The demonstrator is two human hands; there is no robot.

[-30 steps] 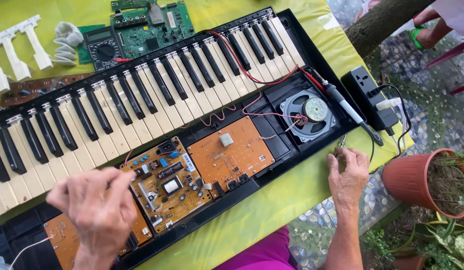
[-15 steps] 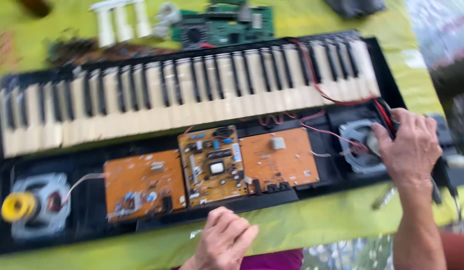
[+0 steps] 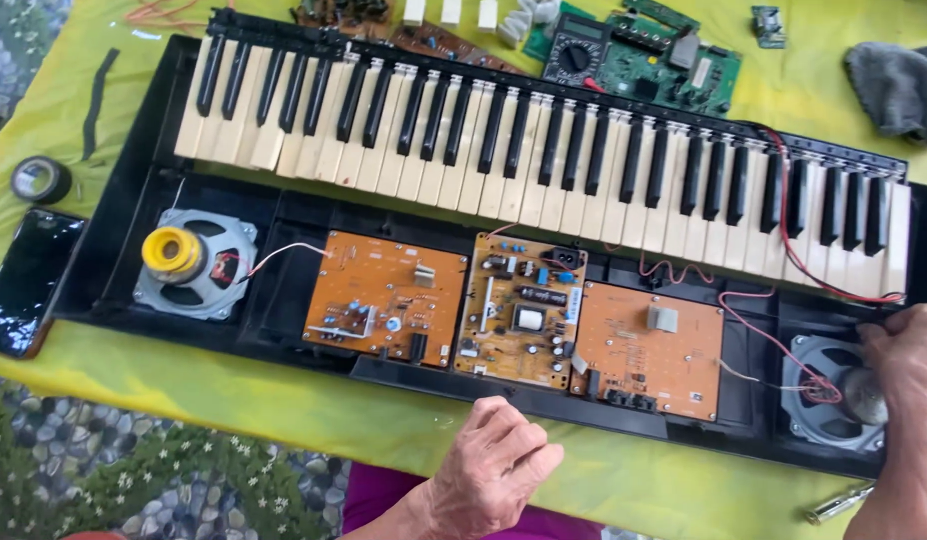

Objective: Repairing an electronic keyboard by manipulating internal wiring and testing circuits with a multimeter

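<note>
An opened electronic keyboard (image 3: 124,250) lies on a yellow-green cloth, its black and white keys (image 3: 504,150) along the far side. Three orange circuit boards (image 3: 524,310) sit in the near half, with a speaker at each end. My left hand (image 3: 489,470) rests as a loose fist on the case's near edge, below the middle board, and holds nothing. My right hand (image 3: 909,370) lies over the right speaker (image 3: 819,395), its fingers on the magnet and beside the red wires (image 3: 774,340). The left speaker (image 3: 194,262) has a yellow tape roll on it.
A black tape roll (image 3: 41,180) and a dark phone (image 3: 24,280) lie left of the case. Behind the keys are a multimeter (image 3: 576,48), a green circuit board (image 3: 674,62), loose white keys and a grey cloth (image 3: 899,85). A screwdriver (image 3: 839,503) lies at bottom right. Pebbled ground shows at the bottom left.
The view has swung left, so the whole keyboard now shows. My right hand moved from the cloth onto the right speaker. My left hand left the boards and came to the case's near edge.
</note>
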